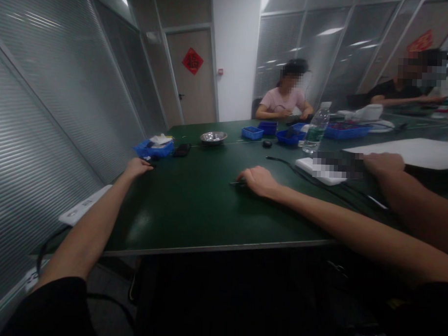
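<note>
My left hand (138, 167) reaches to the far left of the green table (186, 206), fingers closed together beside a blue bin (156, 148). A small dark item with a pale bit lies at its fingertips; I cannot make out whether it is gripped. Near the table's middle, my right hand (260, 180) rests low with curled fingers. From them sticks out a thin, straight metallic tool (233, 183), its tip pointing left; its exact kind is hidden by the fingers and blur.
Behind are a dark flat case (181, 150), a steel bowl (214, 138), blue trays (252, 133) and a water bottle (317, 129). On the right, a neighbour's hand (386, 165) is by a white box (307, 167) and black cable (283, 160). Two people sit across.
</note>
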The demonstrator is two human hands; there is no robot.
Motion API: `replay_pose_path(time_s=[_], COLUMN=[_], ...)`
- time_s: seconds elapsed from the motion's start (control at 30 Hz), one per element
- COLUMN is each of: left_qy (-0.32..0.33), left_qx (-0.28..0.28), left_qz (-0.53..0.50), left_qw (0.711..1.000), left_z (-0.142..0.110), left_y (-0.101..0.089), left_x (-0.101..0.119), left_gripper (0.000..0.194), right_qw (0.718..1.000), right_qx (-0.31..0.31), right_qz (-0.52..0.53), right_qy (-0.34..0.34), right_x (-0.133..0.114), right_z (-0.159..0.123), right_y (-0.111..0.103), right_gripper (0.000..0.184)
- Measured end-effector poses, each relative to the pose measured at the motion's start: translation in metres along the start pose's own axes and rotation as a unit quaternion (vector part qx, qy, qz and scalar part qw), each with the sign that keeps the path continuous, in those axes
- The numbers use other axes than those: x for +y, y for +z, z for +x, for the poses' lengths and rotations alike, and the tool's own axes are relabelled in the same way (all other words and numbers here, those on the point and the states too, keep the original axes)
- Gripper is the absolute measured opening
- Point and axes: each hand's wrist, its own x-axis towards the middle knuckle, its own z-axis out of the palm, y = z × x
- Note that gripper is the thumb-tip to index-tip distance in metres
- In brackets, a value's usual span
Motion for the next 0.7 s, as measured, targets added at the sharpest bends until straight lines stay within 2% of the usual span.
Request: replay_pose_path(time_s=[0.13,0.4,0.5,0.7], left_qy=[-0.004,0.018,0.013,0.015], left_qx=[-0.009,0.004,0.002,0.000], left_qz=[0.000,-0.058,-0.072,-0.038], left_qw=[1.000,0.998,0.997,0.999], left_z=[0.001,-0.001,0.000,0.008], left_y=[0.002,0.008,0.009,0.007], left_x=[-0.002,-0.007,-0.008,-0.014], left_gripper=[0.026,0.047,0.046,0.032], right_qw=[1.000,1.000,1.000,1.000], right_qx=[-0.001,-0.010,-0.012,-0.007], right_qz=[0.003,0.009,0.015,0.007], right_qy=[0.000,0.001,-0.002,-0.002], right_x=[0.000,-0.001,-0.001,-0.001], right_z=[0.001,0.001,0.000,0.001], right_y=[0.001,-0.001,-0.001,-0.001], right_gripper=[0.052,0.051,0.050,0.052])
